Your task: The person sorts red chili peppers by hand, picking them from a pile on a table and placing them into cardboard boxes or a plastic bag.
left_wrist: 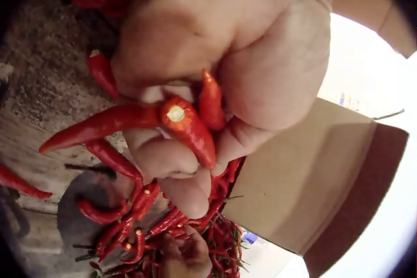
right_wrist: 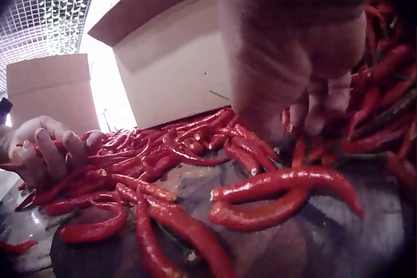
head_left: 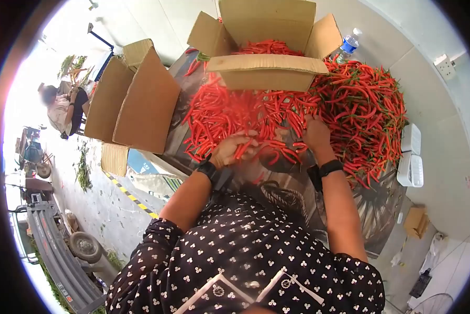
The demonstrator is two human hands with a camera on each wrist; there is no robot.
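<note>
Several red chili peppers (left_wrist: pixel 189 131) lie in my left hand (left_wrist: pixel 221 43), their stem ends bare and pale. The fingers curl round them, over the front part of the loose chilies in the head view. My right hand (head_left: pixel 317 135) reaches down where the loose chilies meet the big heap. Its thumb and bent fingers (right_wrist: pixel 316 112) pinch at a red chili (right_wrist: pixel 298 151), whose upper end is hidden by the fingertips. Stemless chilies (right_wrist: pixel 287 187) lie on the dark round patch of the table cover just in front of this hand.
A heap of chilies with green stems (head_left: pixel 360 115) fills the right side. Behind the loose ones stands an open cardboard box (head_left: pixel 271 76) with chilies inside; another box (head_left: pixel 146 104) is at left. A bottle (head_left: pixel 348 44) and white plastic trays (head_left: pixel 410 157) flank the heap. A person (head_left: pixel 64 110) sits far left.
</note>
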